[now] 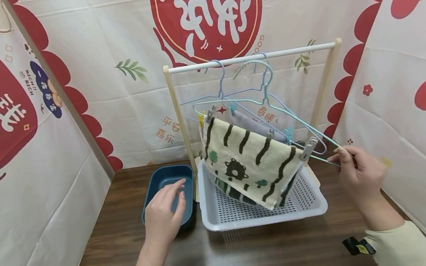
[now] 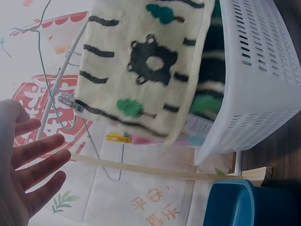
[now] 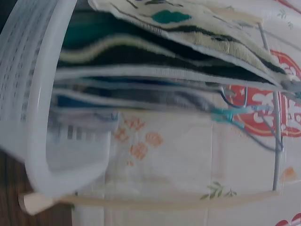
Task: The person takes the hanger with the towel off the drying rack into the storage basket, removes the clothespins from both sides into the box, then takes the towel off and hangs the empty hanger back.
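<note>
My right hand [image 1: 363,173] pinches the right corner of a mint-green hanger [image 1: 293,116], which tilts down to that side. A cream towel [image 1: 252,159] with dark stripes and a bear hangs from it by metal clips [image 1: 308,148]. The hanger's hook is at the rack's rod; whether it rests there I cannot tell. My left hand [image 1: 163,214] is over the blue basin [image 1: 147,196], fingers extended and holding nothing. In the left wrist view the same hand [image 2: 33,165] is beside the towel [image 2: 136,61]. The right wrist view is blurred and shows no hand.
A wooden rack with a white rod [image 1: 298,50] bears blue-purple hangers [image 1: 221,80]. A grey-lilac cloth [image 1: 251,122] hangs behind the towel from blue clips. Below stands a perforated light-grey basket [image 1: 265,220] on the brown table [image 1: 249,259]. Printed cloth walls [image 1: 120,30] enclose the table.
</note>
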Demonstrator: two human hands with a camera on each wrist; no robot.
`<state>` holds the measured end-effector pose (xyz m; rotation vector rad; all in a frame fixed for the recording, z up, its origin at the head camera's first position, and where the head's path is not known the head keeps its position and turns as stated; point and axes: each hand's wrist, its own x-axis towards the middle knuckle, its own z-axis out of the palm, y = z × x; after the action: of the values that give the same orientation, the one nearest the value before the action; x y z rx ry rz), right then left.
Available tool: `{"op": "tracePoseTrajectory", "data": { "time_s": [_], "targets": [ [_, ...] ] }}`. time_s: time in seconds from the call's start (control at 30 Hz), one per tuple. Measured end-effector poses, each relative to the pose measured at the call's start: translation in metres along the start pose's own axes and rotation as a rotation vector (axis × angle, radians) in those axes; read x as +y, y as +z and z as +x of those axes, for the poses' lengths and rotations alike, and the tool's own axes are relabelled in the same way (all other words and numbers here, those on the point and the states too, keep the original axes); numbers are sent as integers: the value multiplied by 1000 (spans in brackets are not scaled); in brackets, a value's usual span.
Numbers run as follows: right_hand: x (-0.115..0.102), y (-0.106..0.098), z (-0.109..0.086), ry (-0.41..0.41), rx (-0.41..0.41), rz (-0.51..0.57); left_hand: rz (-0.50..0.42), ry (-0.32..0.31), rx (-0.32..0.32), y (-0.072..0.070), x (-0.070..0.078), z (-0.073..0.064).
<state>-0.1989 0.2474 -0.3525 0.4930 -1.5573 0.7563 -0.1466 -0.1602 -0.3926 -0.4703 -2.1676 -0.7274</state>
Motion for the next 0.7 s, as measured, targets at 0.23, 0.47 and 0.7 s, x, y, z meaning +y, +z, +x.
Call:
{"op": "tracePoseTrajectory", "data": {
  "time_s": [0.23, 0.47, 0.7],
  "targets": [
    [7, -9, 0, -55, -19, -38, -10, 8, 9, 4, 0, -1],
    [17, -16, -19, 117, -88, 190, -11, 34, 28, 12, 0, 0],
    [18, -23, -32, 275, -179, 311, -20, -3, 46, 18, 1, 2]
  ]
}}
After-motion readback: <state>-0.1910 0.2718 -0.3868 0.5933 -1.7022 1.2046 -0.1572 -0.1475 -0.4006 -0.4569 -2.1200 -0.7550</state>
